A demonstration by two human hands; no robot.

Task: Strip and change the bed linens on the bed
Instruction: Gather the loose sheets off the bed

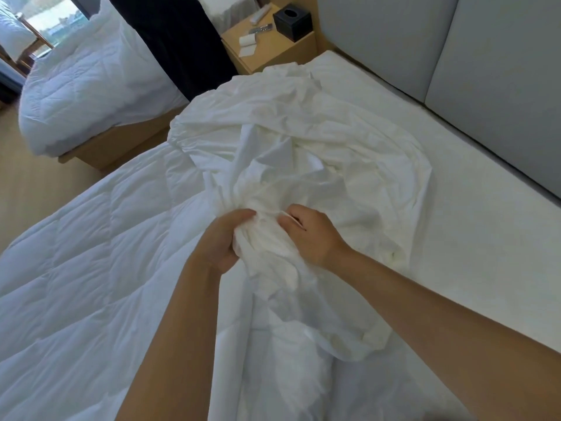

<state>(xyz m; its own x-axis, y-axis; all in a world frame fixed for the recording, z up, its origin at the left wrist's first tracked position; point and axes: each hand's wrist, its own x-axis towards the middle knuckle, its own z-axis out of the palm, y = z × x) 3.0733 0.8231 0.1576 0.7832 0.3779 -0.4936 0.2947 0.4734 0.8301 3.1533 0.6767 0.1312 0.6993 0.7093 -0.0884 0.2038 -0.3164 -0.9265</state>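
Both hands meet at the middle of the view, gathering a crumpled white cotton bed sheet (297, 153) into a bunch. The left hand (226, 241) is closed around the gathered cloth from the 9 o'clock side, fingers wrapped into the folds; the right hand (312, 235) is clamped on the same bunch from 3 o'clock, fingertips buried in the fabric. The rest of the sheet trails away toward 12 o'clock in a loose heap lying on the bare white mattress (440, 238), which shows uncovered from 1 to 4 o'clock below the grey padded headboard (491, 59).

A white quilted duvet (79, 268) covers the bed from 7 to 10 o'clock, and the sheet's near edge lies over it. At 12 o'clock stands a pale wooden nightstand surface (273, 47) carrying a black square tissue box (292, 22); a second bed with white quilted bedding (88, 86) sits at 10 o'clock.

The stripping looks well along, with the sheet mostly freed. The risk now is snagging: whether the far corner at 12 o'clock is clear of the mattress cannot be told, and if it is caught, a hard pull could jerk or tear it. The duvet could also be dragged along, since sheet and duvet overlap under the hands. A loose tail could sweep the nightstand.
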